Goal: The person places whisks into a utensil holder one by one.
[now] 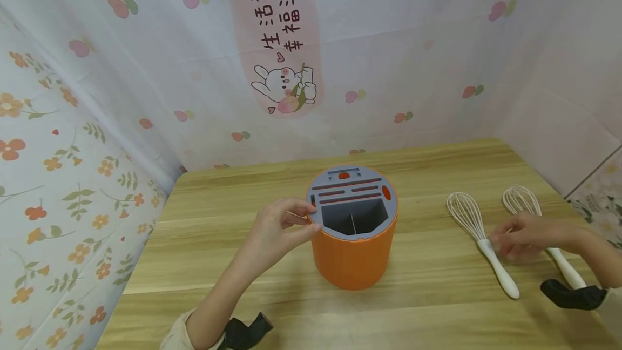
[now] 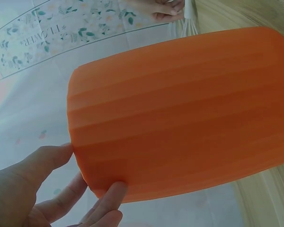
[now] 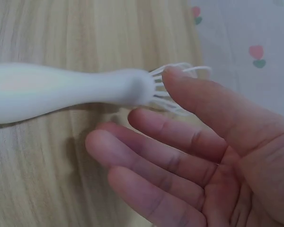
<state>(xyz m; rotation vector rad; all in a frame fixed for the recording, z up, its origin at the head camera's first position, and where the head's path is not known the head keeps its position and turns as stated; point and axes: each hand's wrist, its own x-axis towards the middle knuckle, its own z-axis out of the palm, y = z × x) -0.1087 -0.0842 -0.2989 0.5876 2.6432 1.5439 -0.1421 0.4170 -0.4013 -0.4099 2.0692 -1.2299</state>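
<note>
An orange round knife and utensil holder [image 1: 353, 258] stands upright on the table, its grey top cut with slots and a divided square opening. My left hand [image 1: 284, 226] holds its left rim; in the left wrist view the thumb and fingertips meet the rim end of the orange wall [image 2: 180, 118]. On the right lies a whisk [image 1: 486, 250] with a white handle. My right hand [image 1: 527, 236] is beside its neck, fingers loosely bent and apart. In the right wrist view the thumb overlaps the wires of a whisk [image 3: 104, 87], and nothing lies in the palm.
A second white-handled whisk [image 1: 566, 269] lies farther right, partly hidden by the right hand and forearm. The wooden table [image 1: 218, 263] ends at a printed curtain [image 1: 389, 69] at the back and a flowered cloth [image 1: 73, 204] on the left.
</note>
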